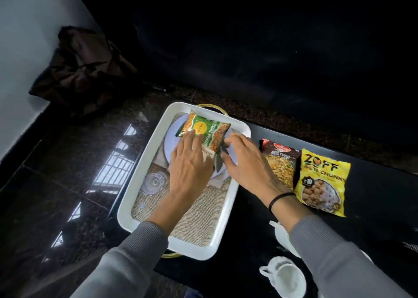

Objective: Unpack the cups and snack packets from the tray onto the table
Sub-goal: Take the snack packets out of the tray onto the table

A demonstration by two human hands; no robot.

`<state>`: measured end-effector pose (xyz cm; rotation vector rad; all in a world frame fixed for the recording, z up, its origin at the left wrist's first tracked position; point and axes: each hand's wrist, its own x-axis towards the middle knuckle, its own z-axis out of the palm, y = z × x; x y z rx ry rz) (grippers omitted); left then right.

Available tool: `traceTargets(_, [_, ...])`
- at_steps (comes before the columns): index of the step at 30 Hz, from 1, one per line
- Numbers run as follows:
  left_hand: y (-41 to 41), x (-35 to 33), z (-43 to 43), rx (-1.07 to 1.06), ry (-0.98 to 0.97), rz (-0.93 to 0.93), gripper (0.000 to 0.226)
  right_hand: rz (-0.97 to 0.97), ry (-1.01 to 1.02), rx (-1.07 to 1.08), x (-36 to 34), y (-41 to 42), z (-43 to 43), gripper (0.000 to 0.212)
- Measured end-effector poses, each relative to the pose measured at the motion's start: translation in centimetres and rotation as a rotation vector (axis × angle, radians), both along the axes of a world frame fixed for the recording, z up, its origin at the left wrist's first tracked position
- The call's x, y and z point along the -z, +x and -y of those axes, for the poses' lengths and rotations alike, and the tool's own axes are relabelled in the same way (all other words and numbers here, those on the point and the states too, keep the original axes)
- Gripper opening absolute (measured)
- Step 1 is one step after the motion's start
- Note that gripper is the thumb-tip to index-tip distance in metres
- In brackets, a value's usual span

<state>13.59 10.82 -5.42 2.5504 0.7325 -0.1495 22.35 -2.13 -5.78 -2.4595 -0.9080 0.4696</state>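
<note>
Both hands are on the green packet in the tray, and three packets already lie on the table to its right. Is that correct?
Not three: the head view shows two packets on the table right of the tray, a brown packet and a yellow packet. Left hand and right hand are indeed on the green packet.

Dim overall. Beyond the gripped packet (204, 130) the scene sinks into near-black. Left of the grip, barred window light glares off the glossy floor (113, 162). The white tray (133, 184) is brightest. Nearer than the grip, the cups (286, 277) look soft, and the frame edges bend.
</note>
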Motion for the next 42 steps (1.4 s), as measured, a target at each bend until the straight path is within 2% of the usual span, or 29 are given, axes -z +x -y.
traceTargets(3, [0.0, 0.7, -2.4, -0.06, -0.033, 0.005, 0.063, 0.025, -0.053, -0.01, 0.7, 0.6, -2.3, 0.06])
traceTargets(6, [0.3, 1.9, -4.2, -0.167, -0.177, 0.016, 0.062, 0.027, -0.154, -0.047, 1.5, 1.1, -3.9, 0.072])
traceTargets(8, [0.6, 2.5, -5.1, -0.247, -0.328, 0.055, 0.057, -0.048, -0.144, -0.012, 2.0, 1.2, -4.4, 0.07])
traceTargets(12, [0.8, 3.5, -5.8, -0.381, -0.604, 0.137, 0.058, -0.128, -0.126, 0.062, 2.7, 1.1, -4.2, 0.052])
traceTargets(17, [1.7, 3.8, -5.0, -0.611, -0.926, 0.196, 0.094, -0.24, -0.056, 0.072, 3.2, 0.4, -3.6, 0.042])
traceTargets(19, [2.2, 3.7, -4.5, -0.663, -0.995, 0.195, 0.079, -0.255, -0.036, 0.061, 3.3, 0.0, -3.3, 0.04])
traceTargets(21, [2.2, 4.1, -4.2, -0.644, -1.061, 0.192, 0.037, -0.264, -0.004, 0.064, 3.2, -0.6, -3.0, 0.039])
traceTargets(22, [2.0, 4.1, -4.1, -0.64, -1.1, 0.186, 0.022, -0.26, 0.011, 0.059, 3.1, -0.9, -2.8, 0.038])
traceTargets(23, [1.8, 4.0, -3.9, -0.637, -1.142, 0.179, 0.02, -0.253, 0.023, 0.048, 2.9, -1.2, -2.6, 0.036])
traceTargets(26, [1.3, 3.8, -3.7, -0.632, -1.18, 0.148, 0.042, -0.268, 0.062, 0.047, 2.5, -1.9, -1.7, 0.028])
traceTargets(28, [0.9, 3.4, -3.4, -0.617, -1.172, 0.154, 0.047, -0.324, 0.12, 0.132, 2.2, -2.1, -1.0, 0.028])
traceTargets(32, [0.4, 2.2, -2.1, -0.51, -1.207, 0.187, 0.041, -0.651, 0.374, 0.429, 0.8, -1.8, 0.9, 0.055])
traceTargets(35, [0.7, 1.2, -0.1, -0.439, -1.297, 0.196, 0.042, -0.826, 0.513, 0.544, 0.2, -1.3, 2.8, 0.052])
traceTargets(39, [1.8, -0.3, 3.8, -0.302, -1.276, 0.16, 0.032, -0.788, 0.602, 0.617, -0.1, -0.9, 6.7, 0.045])
traceTargets(42, [3.2, -1.0, 7.9, -0.255, -1.212, 0.138, 0.034, -0.747, 0.635, 0.718, -0.4, -0.6, 11.0, 0.043])
